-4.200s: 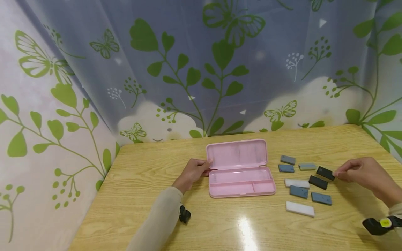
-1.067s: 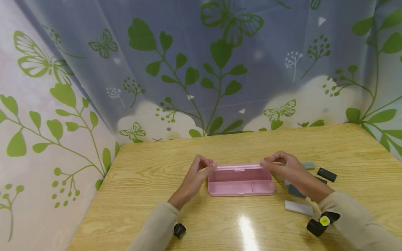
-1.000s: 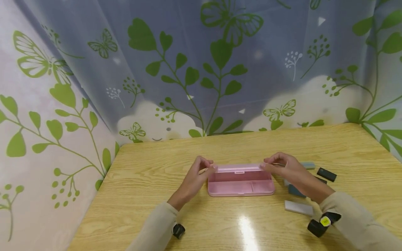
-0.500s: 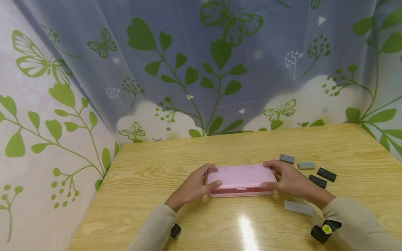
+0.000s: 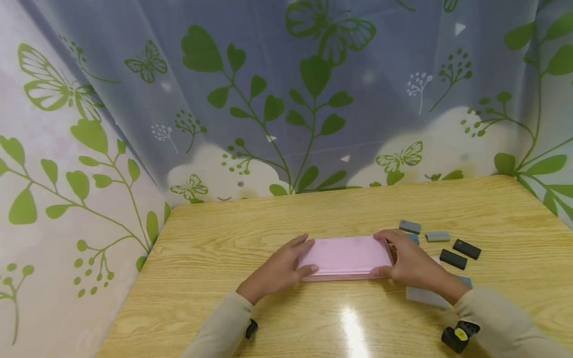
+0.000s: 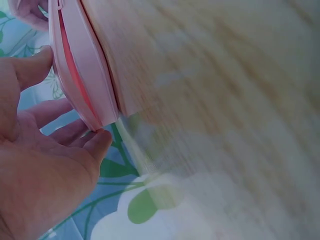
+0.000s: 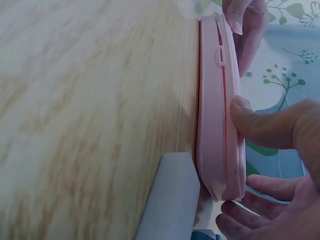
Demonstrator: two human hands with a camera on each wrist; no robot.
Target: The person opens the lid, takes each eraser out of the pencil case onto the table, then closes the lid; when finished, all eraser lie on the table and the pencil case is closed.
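A pink pencil case (image 5: 344,256) lies on the wooden table with its lid lowered almost fully. In both wrist views a thin reddish gap runs along the front between the lid and the base, wider in the left wrist view. My left hand (image 5: 278,271) holds the left end of the case, thumb on the lid's front and fingers round the far side. At the opposite end my right hand (image 5: 414,263) grips in the same way, thumb near the front edge. The right wrist view shows the front clasp (image 7: 220,56) over the seam. The inside of the case is hidden.
Right of the case lie several small eraser-like blocks: two black blocks (image 5: 453,259), a grey block (image 5: 409,226), a grey-green block (image 5: 437,236), and blue and white ones partly behind my right hand. A white block (image 7: 170,200) sits close to the case's right end.
My right hand has left the black block and come to the case. Both hands have swung the lid from standing open down to nearly flat on the base.
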